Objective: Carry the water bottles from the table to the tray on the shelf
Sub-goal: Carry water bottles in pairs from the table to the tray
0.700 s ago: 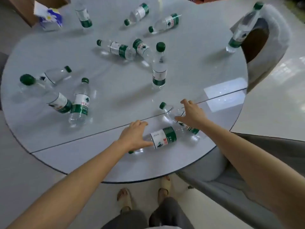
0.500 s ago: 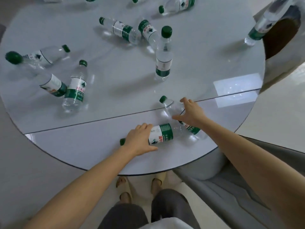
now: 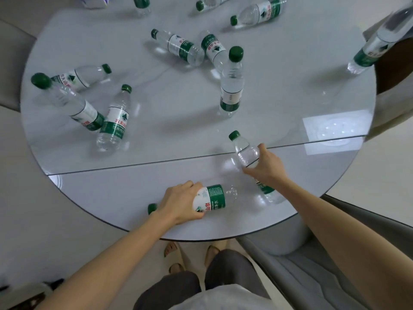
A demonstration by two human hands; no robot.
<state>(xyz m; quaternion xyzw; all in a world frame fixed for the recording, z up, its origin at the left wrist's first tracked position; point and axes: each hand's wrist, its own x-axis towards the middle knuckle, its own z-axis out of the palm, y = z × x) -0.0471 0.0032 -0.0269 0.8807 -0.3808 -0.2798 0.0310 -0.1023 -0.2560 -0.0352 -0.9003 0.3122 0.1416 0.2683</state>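
Note:
Clear water bottles with green caps and green-white labels lie scattered on a round pale grey table [image 3: 183, 126]. My left hand [image 3: 178, 203] is wrapped around the neck end of one lying bottle [image 3: 214, 196] near the table's front edge; its green cap pokes out left of my hand. My right hand [image 3: 264, 166] is curled over a second lying bottle [image 3: 244, 151] whose cap points away from me. One bottle [image 3: 231, 86] stands upright at the table's middle. The tray and shelf are out of view.
Several more bottles lie at the left [image 3: 114, 121] and far side [image 3: 178, 47] of the table, one stands at the far right edge [image 3: 375, 45]. A grey chair [image 3: 312, 276] is at my right, a cream chair [image 3: 393, 104] further back. A seam [image 3: 134, 165] crosses the tabletop.
My left hand has closed more fully around its bottle, and my right hand has settled its grip on the other one. The view has shifted closer over the table.

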